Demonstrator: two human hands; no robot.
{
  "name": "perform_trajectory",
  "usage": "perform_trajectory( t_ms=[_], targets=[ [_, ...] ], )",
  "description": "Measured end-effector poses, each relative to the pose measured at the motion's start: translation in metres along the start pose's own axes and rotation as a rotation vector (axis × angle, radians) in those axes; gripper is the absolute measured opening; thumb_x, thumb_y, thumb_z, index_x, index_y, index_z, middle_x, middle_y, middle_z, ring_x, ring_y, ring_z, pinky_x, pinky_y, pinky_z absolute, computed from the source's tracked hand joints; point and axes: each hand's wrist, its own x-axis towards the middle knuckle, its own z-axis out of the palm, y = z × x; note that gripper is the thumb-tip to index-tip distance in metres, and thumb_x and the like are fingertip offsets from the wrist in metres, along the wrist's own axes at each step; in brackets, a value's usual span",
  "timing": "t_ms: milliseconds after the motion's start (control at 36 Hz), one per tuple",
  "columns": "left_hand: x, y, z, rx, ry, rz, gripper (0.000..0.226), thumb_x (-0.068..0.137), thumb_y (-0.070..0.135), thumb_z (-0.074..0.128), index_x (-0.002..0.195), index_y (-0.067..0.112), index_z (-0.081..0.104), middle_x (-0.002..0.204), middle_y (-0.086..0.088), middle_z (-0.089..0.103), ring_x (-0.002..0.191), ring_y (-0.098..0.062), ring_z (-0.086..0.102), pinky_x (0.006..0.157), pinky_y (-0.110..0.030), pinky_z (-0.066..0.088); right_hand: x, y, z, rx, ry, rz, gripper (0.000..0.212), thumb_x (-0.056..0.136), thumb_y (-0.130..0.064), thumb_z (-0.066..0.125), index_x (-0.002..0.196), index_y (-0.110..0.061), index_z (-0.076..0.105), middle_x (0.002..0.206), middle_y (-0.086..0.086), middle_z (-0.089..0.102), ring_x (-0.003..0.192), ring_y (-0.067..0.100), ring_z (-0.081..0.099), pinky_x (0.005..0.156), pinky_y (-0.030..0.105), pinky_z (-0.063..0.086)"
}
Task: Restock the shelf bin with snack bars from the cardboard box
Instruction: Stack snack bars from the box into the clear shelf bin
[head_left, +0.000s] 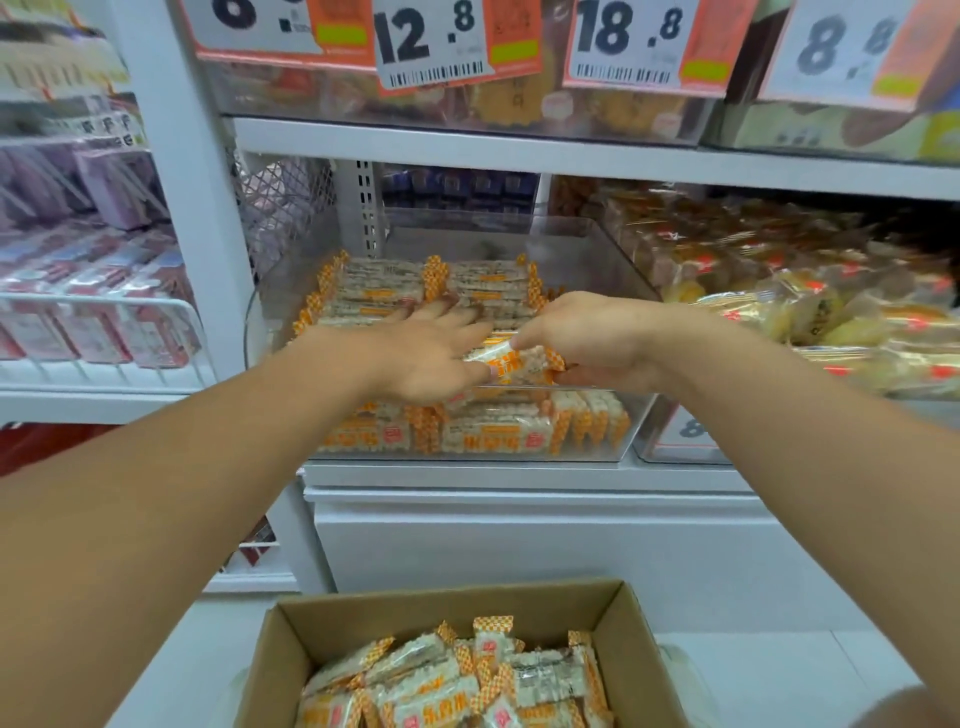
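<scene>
Right hand (587, 340) pinches one snack bar (519, 361) over near edge of clear shelf bin (467, 452). Left hand (431, 358) flat, fingers straight, on stacked bars. Cardboard box (457, 613) near, below, holds more.

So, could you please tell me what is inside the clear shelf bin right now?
The clear shelf bin holds rows of orange-and-white snack bars, and its back part is bare. Both hands, left and right, cover the middle bars, so those cannot be seen.
</scene>
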Motion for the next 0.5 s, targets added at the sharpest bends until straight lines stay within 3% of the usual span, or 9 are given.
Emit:
perform_trajectory(
  t_ms=[139,250,306,389,500],
  targets=[
    [-0.003,-0.002,0.006,0.017,0.024,0.032,0.062,0.106,0.051,0.014,0.161,0.031,-0.006,0.168,0.010,-0.014,0.153,-0.015,-0.020,0.124,-0.043,-0.010,-0.006,-0.006,0.007,-0.287,0.081,-0.008,0.045,0.107,-0.031,0.047,0.143,-0.004,0.049,0.148,0.015,0.048,0.133,0.031,0.048,0.111,0.038,0.040],
    [-0.006,-0.006,0.008,-0.028,0.029,0.047,0.058,0.107,0.046,0.015,0.160,0.037,-0.007,0.167,0.014,-0.014,0.152,-0.012,-0.020,0.123,-0.039,-0.011,-0.010,-0.002,-0.001,-0.256,-0.013,-0.050,0.064,0.096,-0.028,0.067,0.154,-0.025,0.039,0.159,0.000,0.036,0.141,0.023,0.042,0.113,0.032,0.037],
    [-0.007,-0.008,0.009,-0.055,0.036,0.047,0.057,0.107,0.046,0.016,0.159,0.040,-0.006,0.167,0.015,-0.013,0.152,-0.011,-0.019,0.121,-0.039,-0.011,-0.013,0.000,-0.003,-0.191,-0.004,-0.053,0.066,0.088,-0.024,0.078,0.147,-0.031,0.049,0.151,-0.003,0.045,0.127,0.020,0.052,0.102,0.031,0.048],
    [-0.006,-0.007,0.011,-0.079,0.081,0.051,0.058,0.107,0.043,0.023,0.159,0.043,-0.003,0.168,0.012,-0.010,0.153,-0.014,-0.016,0.122,-0.041,-0.009,-0.008,0.004,-0.004,-0.126,0.121,-0.056,0.045,0.077,-0.027,0.088,0.116,-0.023,0.066,0.119,-0.005,0.059,0.100,0.017,0.061,0.084,0.034,0.060],
    [-0.003,-0.008,0.011,-0.102,0.115,0.036,0.057,0.106,0.041,0.031,0.159,0.041,0.010,0.169,0.005,0.000,0.155,-0.018,-0.008,0.125,-0.045,-0.004,-0.003,0.011,-0.005,-0.123,0.168,-0.100,0.031,0.074,-0.019,0.090,0.095,-0.011,0.069,0.093,0.003,0.066,0.089,0.020,0.066,0.082,0.039,0.062]
  ],
)
